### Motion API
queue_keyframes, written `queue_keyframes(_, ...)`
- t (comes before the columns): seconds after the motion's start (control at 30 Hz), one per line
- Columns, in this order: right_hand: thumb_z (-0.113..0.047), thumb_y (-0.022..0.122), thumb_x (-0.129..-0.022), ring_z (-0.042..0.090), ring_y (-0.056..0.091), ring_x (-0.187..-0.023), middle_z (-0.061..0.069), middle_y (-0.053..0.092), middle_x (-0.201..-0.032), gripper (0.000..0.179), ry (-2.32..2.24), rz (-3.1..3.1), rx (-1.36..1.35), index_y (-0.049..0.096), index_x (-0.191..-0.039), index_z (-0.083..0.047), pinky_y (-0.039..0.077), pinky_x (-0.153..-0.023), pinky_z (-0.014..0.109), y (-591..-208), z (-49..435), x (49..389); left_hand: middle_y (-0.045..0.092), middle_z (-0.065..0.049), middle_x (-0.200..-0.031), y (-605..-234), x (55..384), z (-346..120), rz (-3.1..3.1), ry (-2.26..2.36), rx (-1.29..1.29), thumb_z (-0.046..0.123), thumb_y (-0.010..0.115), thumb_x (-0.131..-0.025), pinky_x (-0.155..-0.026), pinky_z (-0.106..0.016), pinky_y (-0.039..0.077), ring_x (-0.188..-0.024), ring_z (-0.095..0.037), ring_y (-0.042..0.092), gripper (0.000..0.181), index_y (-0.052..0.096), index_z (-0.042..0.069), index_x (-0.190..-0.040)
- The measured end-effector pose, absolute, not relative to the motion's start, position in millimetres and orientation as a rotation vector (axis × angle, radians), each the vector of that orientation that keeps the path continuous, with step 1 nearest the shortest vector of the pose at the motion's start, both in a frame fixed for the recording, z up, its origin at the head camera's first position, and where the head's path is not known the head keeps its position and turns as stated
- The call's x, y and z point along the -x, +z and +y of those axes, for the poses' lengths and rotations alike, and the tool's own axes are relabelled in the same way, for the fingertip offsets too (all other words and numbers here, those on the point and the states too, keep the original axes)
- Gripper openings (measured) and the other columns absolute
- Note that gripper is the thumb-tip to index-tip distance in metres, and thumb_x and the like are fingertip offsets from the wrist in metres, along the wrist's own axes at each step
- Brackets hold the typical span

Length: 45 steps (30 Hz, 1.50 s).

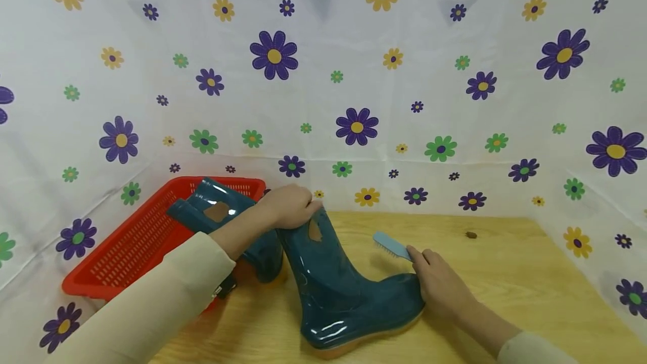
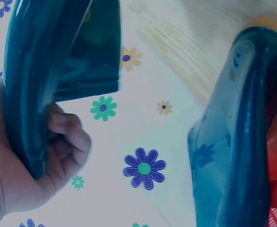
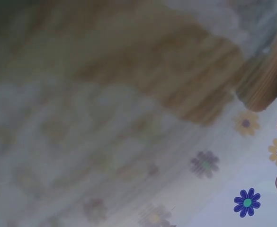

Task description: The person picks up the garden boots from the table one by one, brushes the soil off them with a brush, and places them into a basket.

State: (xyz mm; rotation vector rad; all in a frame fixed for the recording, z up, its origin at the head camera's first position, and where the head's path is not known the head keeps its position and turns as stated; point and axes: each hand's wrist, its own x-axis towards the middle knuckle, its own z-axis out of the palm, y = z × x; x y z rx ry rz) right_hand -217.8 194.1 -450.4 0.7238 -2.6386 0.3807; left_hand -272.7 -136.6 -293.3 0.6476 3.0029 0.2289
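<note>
My left hand (image 1: 292,206) grips the top rim of a dark teal rubber boot (image 1: 338,291), sole down on the wooden table with its toe to the right. A brown patch (image 1: 315,231) marks its shaft. In the left wrist view my fingers curl around the rim of this boot (image 2: 29,80). My right hand (image 1: 440,282) holds a light blue brush (image 1: 391,244) by the handle, bristles facing down, right beside the boot's toe. Behind my left forearm a second teal boot (image 1: 232,198), also brown-patched, leans over the basket's edge. The right wrist view is mostly blurred.
A red plastic basket (image 1: 81,282) stands at the left back. On the wooden table (image 1: 505,285) a small dark brown lump (image 1: 471,235) lies at the back right. A small black object (image 1: 226,286) sits by the basket. White flowered cloth (image 1: 434,100) surrounds the table.
</note>
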Motion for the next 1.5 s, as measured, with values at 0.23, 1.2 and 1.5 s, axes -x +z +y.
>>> queue_keyframes(0.23,-0.001,0.057,-0.098,0.014,0.046,-0.078,0.005,0.053,-0.088,0.038,0.414,-2.468,-0.668,0.052,-0.134,0.007,0.047,-0.067,0.030,-440,198,224,0.047,0.000,-0.061,-272,252,-120,3.144,0.515,-1.046,0.030,0.047,-0.106,-0.059,-0.026,0.044,-0.059,-0.013,0.049,0.035,0.060,0.013,-0.078)
queue_keyframes(1.2,0.000,0.055,-0.099,0.024,0.057,-0.089,0.016,0.060,-0.102,0.020,0.580,-2.321,-0.679,0.052,-0.118,0.007,0.053,-0.077,0.043,-448,186,237,0.053,-0.009,-0.081,-282,260,-107,3.051,0.814,-0.843,0.025,0.038,-0.109,-0.073,-0.032,0.047,-0.079,-0.021,0.051,0.036,0.061,0.006,-0.090)
queue_keyframes(1.5,-0.007,0.049,-0.104,0.027,0.055,-0.093,0.018,0.057,-0.104,0.020,0.578,-2.217,-0.839,0.051,-0.118,0.007,0.052,-0.081,0.043,-434,160,247,0.063,-0.011,-0.116,-280,261,-115,3.178,0.466,-1.055,0.024,0.039,-0.109,-0.101,-0.045,0.047,-0.107,-0.028,0.055,0.034,0.059,0.005,-0.128)
